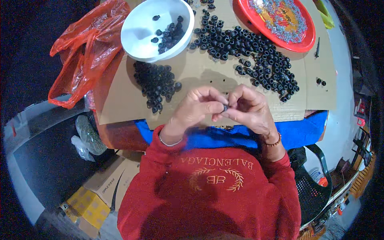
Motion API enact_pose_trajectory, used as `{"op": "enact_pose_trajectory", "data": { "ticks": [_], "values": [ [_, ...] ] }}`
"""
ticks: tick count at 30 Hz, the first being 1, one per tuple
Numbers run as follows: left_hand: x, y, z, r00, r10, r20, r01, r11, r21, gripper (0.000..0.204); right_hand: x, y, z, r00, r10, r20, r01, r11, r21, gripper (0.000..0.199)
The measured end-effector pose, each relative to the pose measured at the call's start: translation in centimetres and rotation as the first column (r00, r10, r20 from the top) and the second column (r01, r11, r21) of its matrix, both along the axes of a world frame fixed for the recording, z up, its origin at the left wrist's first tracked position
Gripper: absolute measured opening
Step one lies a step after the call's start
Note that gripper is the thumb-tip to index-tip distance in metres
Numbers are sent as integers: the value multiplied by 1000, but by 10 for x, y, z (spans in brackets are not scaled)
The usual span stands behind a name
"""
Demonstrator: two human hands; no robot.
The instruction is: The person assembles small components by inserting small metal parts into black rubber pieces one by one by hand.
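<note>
Near the front edge of the cardboard sheet, my left hand and my right hand meet fingertip to fingertip. Between the left thumb and index finger is a small round black part. The right thumb and fingers pinch at the same part from the other side; anything else in them is hidden. Beyond my right hand lies a spread of black ring-shaped parts with hollow middles. To the left of my left hand sits a pile of small black parts.
A white bowl holding several black parts stands at the far left, beside a red plastic bag. At the far right, a red tray bears small silvery wire pieces. Blue cloth lies along the front edge of the cardboard.
</note>
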State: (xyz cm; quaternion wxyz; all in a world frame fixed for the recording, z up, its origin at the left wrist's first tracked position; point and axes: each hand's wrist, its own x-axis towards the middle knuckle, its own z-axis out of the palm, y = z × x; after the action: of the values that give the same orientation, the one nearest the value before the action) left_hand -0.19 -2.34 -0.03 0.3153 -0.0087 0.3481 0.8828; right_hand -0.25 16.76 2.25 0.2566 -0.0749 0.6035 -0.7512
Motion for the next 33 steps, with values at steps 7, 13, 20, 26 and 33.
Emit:
{"op": "enact_pose_trajectory", "data": {
  "ticks": [7,13,20,26,33],
  "values": [
    [1,0,-10,998,-40,58,42,999,-26,7,-8,2,17,893,161,-420,11,926,378,20],
    [-2,1,-12,981,-37,191,-31,938,345,13,-24,16,6,586,7,-810,601,666,441,15],
    [-2,-2,-17,970,29,239,-114,930,348,18,-43,21,3,450,232,-862,718,479,504,14],
    [-3,-1,-21,976,25,214,-95,942,323,18,-65,9,-5,494,369,-788,724,328,607,9],
    [-4,1,-17,979,34,201,-84,966,245,18,-72,4,-10,534,470,-703,704,214,678,13]
  ]
}}
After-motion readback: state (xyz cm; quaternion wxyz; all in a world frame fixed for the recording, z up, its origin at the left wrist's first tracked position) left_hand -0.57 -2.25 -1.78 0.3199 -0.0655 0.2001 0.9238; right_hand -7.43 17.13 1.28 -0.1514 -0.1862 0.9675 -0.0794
